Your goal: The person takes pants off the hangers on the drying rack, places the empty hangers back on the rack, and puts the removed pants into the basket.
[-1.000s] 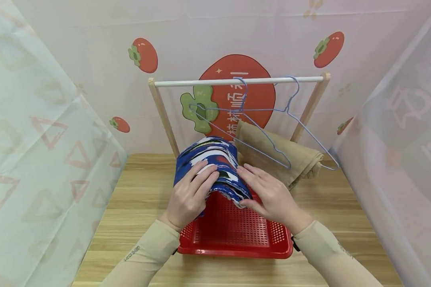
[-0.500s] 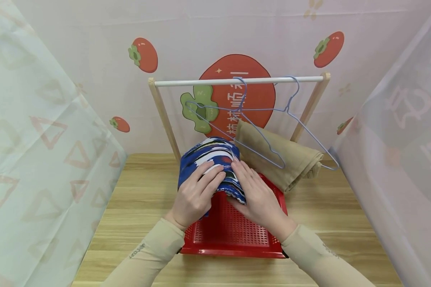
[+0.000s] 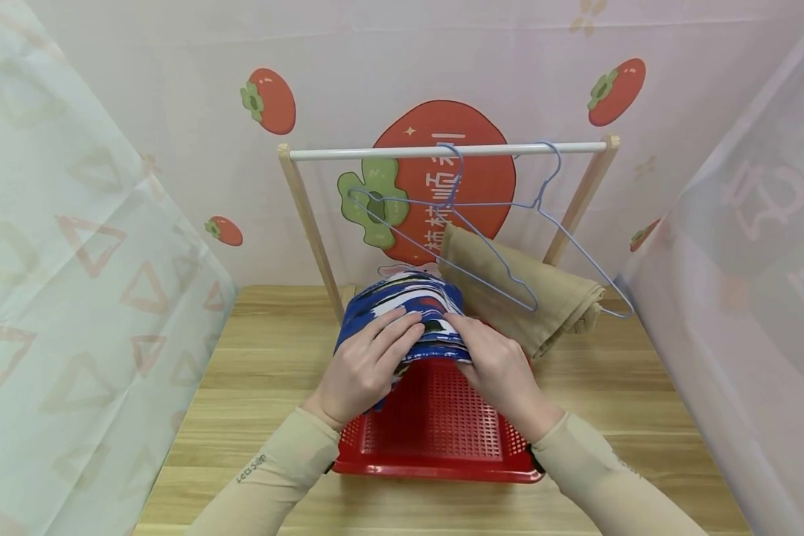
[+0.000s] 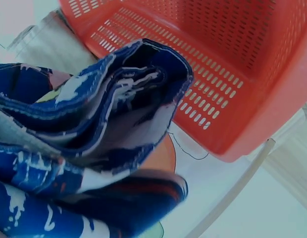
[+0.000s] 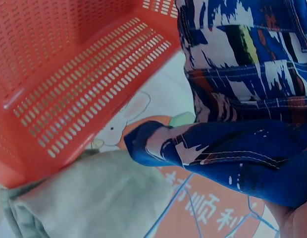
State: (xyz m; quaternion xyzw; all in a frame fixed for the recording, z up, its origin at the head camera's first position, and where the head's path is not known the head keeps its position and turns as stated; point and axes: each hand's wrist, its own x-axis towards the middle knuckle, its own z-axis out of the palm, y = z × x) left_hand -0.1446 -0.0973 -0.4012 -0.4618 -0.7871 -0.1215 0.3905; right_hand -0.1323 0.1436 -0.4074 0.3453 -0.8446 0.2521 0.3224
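My left hand (image 3: 362,365) holds the left side of a folded blue, white and black patterned garment (image 3: 395,301), fingers laid over its top and thumb hidden. At its right side my right hand (image 3: 499,365) grips the same garment with fingers bent over the edge. It is held over the back part of a red perforated plastic basket (image 3: 442,473). In the left wrist view the garment (image 4: 109,114) shows its stacked, stitched layers with an open fold. A sleeve-like roll of the blue cloth (image 5: 232,158) hangs past the basket in the right wrist view.
Behind the basket stands a rack with a white bar (image 3: 375,154) and wooden legs. Two blue wire hangers hang from it; the right hanger (image 3: 584,257) carries a folded tan garment (image 3: 556,298), beside the left hanger (image 3: 460,173). Printed cloth walls surround the wooden table (image 3: 261,387).
My right hand moved left onto the garment, then its fingers bent around the right edge. The garment shifted slightly right and nearer me. The left hanger swung slightly.
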